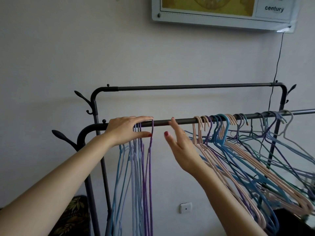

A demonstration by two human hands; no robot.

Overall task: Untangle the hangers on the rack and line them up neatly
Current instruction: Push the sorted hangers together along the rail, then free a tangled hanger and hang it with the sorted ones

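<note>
A dark metal rack's front rail [185,121] runs across at hand height. At its left end several blue, pale and purple wire hangers [136,176] hang straight and close together. My left hand [124,130] lies over their hooks, fingers straight along the rail's top, thumb below touching the neck of the outermost purple hanger [150,167]. My right hand [180,143] is open, fingers pointing up in front of the bare stretch of rail. To its right a tangled bunch of pink, blue, purple and green hangers [238,150] hangs slanted and crossed.
A second, higher rail [187,87] runs behind. Coat hooks [63,136] stick out from the rack's left post. A black cable [276,65] drops from a wall panel [221,19] past the right post. A patterned cushion [73,215] lies low left; a wall socket [185,207] sits below.
</note>
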